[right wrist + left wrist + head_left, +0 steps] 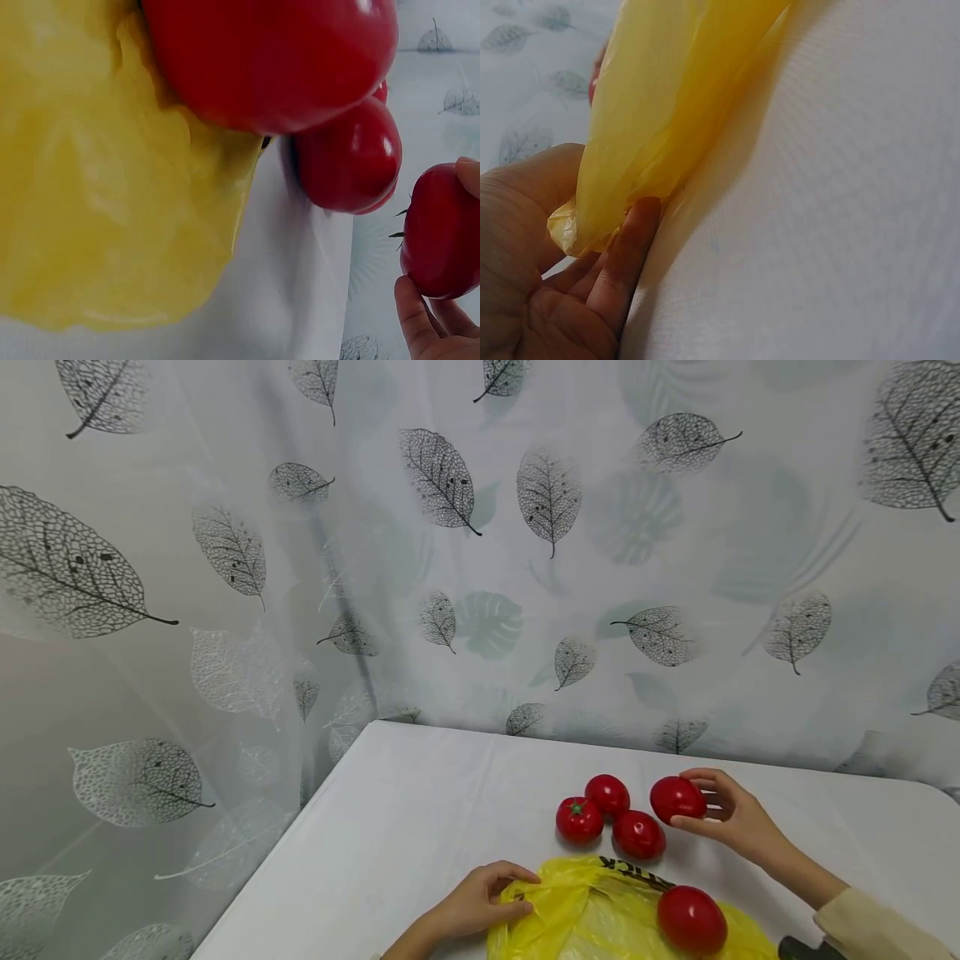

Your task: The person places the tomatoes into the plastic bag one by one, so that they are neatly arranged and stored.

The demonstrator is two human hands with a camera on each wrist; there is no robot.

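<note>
My right hand (738, 822) holds a red tomato (677, 800) between thumb and fingers, just right of three more tomatoes (639, 835) grouped on the white table. In the right wrist view the held tomato (442, 231) shows its green sepals on the side away from the palm. A yellow plastic bag (558, 906) lies at the near edge, with another tomato (692, 920) on top of it. My left hand (480, 900) pinches the bag's left edge; in the left wrist view the bunched yellow film (622, 180) passes between thumb and fingers.
The white table (420, 810) reaches back to a leaf-patterned curtain (510, 568) that hangs behind it and along the left side. Near the right sleeve (877, 922) a dark object (806, 948) shows at the bottom edge.
</note>
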